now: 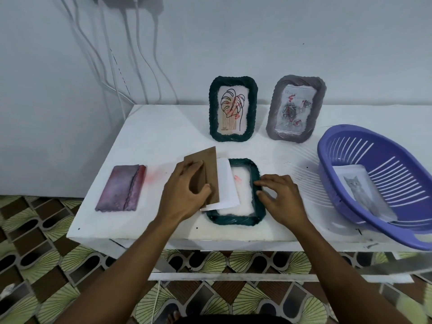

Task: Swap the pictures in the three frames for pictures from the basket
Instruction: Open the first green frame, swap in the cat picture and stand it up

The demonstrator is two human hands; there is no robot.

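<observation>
the head view looked down on a white table (149, 136) with a purple basket (346, 206) at its right end, tipped a little toward the person. inside the basket lay one picture of a grey cat (357, 190), resting on the slotted bottom near the left wall. at the back of the table two frames stood upright side by side: a dark green frame (233, 108) holding a line drawing of a leaf, and to its right a grey frame (295, 108) holding a picture of roses. a third frame, also dark green (236, 220), lay flat near the front edge with its back open; a pale sheet with a small red mark showed inside it.

the left hand (184, 190) gripped a brown backing board (210, 169), thumb on its near face and fingers curled over its left edge, holding it tilted above the left side of the flat frame. a white sheet (226, 183) stuck out from beneath the board, over the frame's opening; whether the hand pinched it too could not be told. the right hand (280, 197) was spread loosely, fingertips (258, 183) pressing on the frame's right rim. a pinkish folded cloth (121, 188) lay flat at the left of the table, well apart from the frames.
</observation>
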